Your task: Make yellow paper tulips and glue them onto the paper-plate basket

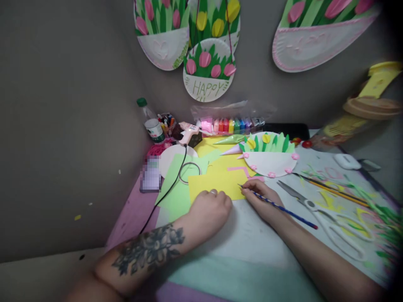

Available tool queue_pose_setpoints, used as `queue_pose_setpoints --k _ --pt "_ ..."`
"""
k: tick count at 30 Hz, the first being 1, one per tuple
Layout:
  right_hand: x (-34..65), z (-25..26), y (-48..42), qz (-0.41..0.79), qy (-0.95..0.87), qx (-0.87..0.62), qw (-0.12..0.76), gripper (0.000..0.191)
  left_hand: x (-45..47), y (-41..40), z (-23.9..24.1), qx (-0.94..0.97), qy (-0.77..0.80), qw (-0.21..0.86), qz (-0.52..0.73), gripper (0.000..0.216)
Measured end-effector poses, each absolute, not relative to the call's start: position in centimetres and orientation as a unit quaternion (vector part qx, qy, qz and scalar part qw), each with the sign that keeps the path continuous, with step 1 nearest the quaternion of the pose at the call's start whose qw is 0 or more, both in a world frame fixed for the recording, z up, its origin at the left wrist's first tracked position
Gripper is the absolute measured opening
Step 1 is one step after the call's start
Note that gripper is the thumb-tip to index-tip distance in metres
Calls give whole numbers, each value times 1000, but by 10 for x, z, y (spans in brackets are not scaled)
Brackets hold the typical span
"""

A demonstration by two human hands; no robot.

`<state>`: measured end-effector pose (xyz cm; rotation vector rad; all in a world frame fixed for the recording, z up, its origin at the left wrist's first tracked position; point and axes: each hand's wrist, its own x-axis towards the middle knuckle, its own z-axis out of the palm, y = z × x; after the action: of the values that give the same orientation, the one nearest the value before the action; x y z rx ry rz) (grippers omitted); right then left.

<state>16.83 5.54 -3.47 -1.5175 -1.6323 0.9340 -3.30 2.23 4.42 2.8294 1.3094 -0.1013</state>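
Paper-plate tulip crafts (209, 79) hang beyond the tabletop (245, 235), where, watching remotely, I see yellow paper (217, 183) under the curled left hand (211, 209), apparently steadied there; whether it grips, I cannot tell. Apart, the right hand (261, 199) pinches a pencil (285, 209) near its tip, likely for control.

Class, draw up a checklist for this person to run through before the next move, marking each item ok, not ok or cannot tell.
1. Pencil gripped: ok, in the right hand, point towards the sheet.
2. Sheet steadied: ok, the left hand rests at its near edge.
3. Scissors clear of the sheet: ok, they lie beyond the right hand.
4. Table's right side free of scraps: not ok, many strips lie there.
5. Glue gun off: cannot tell.
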Motion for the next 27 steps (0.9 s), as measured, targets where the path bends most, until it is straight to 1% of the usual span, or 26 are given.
queue_pose_setpoints --k 1,2,4,5,7,10,14,19,27 --pt "168 -34 55 362 -631 -590 351 14 -50 23 53 889 456 19 -34 17" --pt "168 -33 55 365 -629 -592 348 14 -70 23 61 850 526 6 -28 20" --pt "168 -31 55 371 -627 -592 344 14 -115 24 67 722 690 -46 20 30" --pt "167 -31 55 373 -628 -591 343 14 -138 24 66 650 755 -67 50 35" --pt "167 -30 55 374 -631 -588 341 14 -179 23 57 560 819 -69 107 47" --pt "166 -31 56 371 -632 -590 340 15 -216 20 36 522 841 -33 137 56" --pt "167 -31 55 369 -625 -594 347 16 -225 21 19 535 838 -55 93 53" --pt "167 -31 55 367 -624 -593 353 16 -220 27 17 552 830 -76 27 48" --pt "167 -31 56 368 -626 -590 353 15 -217 28 20 552 832 -60 6 48"
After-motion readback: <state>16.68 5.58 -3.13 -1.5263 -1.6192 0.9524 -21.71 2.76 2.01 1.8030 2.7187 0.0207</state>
